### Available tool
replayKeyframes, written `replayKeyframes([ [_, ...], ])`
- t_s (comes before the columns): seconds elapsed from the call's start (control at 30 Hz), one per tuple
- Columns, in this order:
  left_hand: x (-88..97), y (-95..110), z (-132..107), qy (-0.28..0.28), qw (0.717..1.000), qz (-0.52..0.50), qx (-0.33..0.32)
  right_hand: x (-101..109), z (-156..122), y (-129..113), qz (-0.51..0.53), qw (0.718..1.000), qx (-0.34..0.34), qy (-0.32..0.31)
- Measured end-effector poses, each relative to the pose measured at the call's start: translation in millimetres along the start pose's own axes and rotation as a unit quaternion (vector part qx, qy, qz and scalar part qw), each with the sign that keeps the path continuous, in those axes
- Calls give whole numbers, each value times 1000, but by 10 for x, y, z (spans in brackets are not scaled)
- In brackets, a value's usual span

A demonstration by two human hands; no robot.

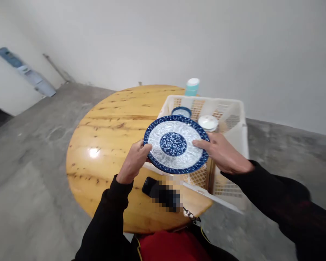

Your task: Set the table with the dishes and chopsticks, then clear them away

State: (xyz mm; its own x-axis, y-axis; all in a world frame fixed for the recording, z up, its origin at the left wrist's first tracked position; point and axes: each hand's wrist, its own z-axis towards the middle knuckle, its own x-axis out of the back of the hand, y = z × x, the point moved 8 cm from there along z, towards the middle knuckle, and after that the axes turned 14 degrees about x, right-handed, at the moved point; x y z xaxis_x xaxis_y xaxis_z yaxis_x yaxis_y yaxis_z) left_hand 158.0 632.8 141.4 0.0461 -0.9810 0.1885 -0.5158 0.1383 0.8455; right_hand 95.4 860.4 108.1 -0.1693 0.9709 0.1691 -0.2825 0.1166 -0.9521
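A blue and white patterned plate [168, 126] is held up between both hands, its face tilted toward me. My left hand [134, 159] grips the left rim, thumb on top and fingers tucked out of sight underneath. On the opposite rim, my right hand [222, 150] is closed with its thumb lying across the plate's face. Behind and below the plate stands a white plastic basket [235, 105]. Inside it are a small blue-rimmed dish [181, 111] and some small white dishes [208, 122], partly hidden by the plate.
The basket rests on a round wooden table [103, 127], overhanging its right side. A turquoise container with a white lid [192, 87] stands behind the basket. Near the table's front edge lies a black phone [149, 185], partly blurred out. A pale wall rises beyond.
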Motion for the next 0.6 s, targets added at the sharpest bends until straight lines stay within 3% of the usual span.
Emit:
replayKeyframes([
  [0.13, 408, -478, -373, 65, 997, 30, -2, -477, -363, -59, 34, 995, -54, -80],
  [0.3, 946, -1325, -894, 129, 988, 85, 25, -1210, -989, -8, -21, 989, -61, -131],
  [0.47, 1539, -2310, -1406, 151, 982, 87, 68, -2136, -1747, 148, -17, 982, -99, -161],
  [0.6, 2163, -2985, -1773, 171, 973, 109, 111, -2950, -2306, 190, -10, 976, -122, -181],
])
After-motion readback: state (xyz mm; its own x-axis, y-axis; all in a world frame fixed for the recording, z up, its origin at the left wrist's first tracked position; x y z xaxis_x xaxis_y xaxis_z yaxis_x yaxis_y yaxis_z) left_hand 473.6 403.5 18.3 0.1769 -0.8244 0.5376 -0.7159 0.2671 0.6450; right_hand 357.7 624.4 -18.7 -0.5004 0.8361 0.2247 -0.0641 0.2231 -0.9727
